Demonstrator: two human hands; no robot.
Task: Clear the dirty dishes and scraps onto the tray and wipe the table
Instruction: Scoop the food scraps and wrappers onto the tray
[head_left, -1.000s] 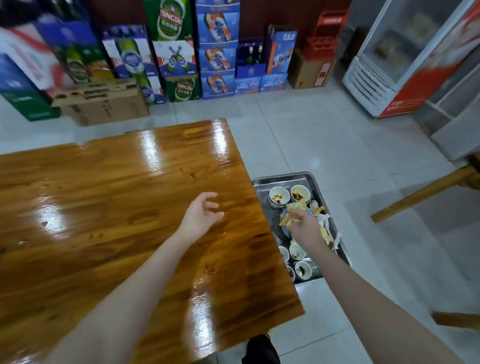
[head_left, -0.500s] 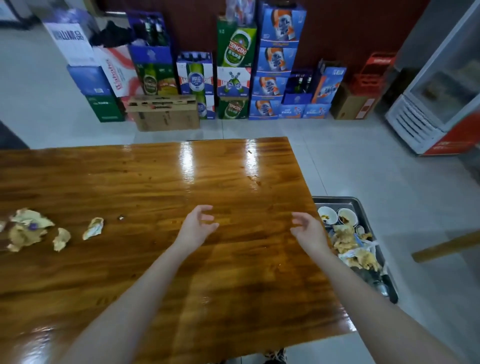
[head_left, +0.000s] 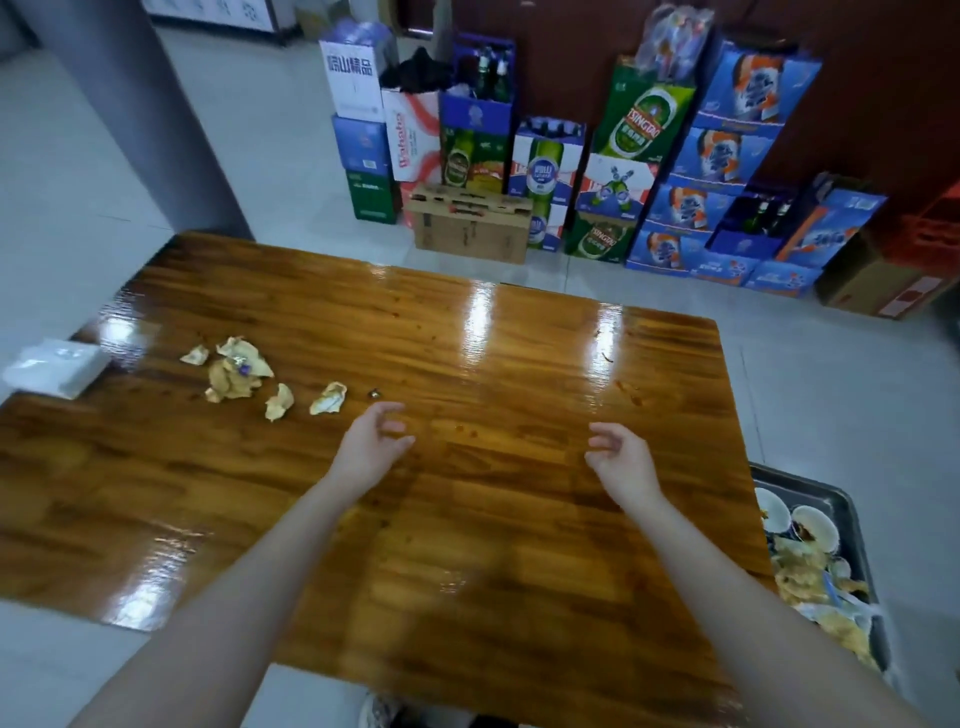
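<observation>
Crumpled stained napkins (head_left: 236, 375) lie scattered on the left part of the glossy wooden table (head_left: 467, 519), with two smaller scraps (head_left: 328, 399) nearer the middle and a tiny dark bit (head_left: 373, 394) beside them. My left hand (head_left: 371, 447) hovers open over the table just right of those scraps, holding nothing. My right hand (head_left: 621, 462) hovers open over the table's right half, fingers curled and empty. A metal tray (head_left: 847, 512) sits low beside the table's right edge, holding small white bowls (head_left: 813, 522) and crumpled scraps (head_left: 802, 574).
A white tissue pack (head_left: 54, 366) rests at the table's far left edge. Small sauce spots (head_left: 626, 387) mark the right side of the tabletop. Stacked beer cartons (head_left: 639, 156) and a cardboard box (head_left: 470, 223) line the wall beyond. A grey pillar (head_left: 140, 104) stands at the back left.
My right hand let go of scraps over the tray and came back over the table, empty. My view swung left, bringing the napkin scraps and tissue pack into sight.
</observation>
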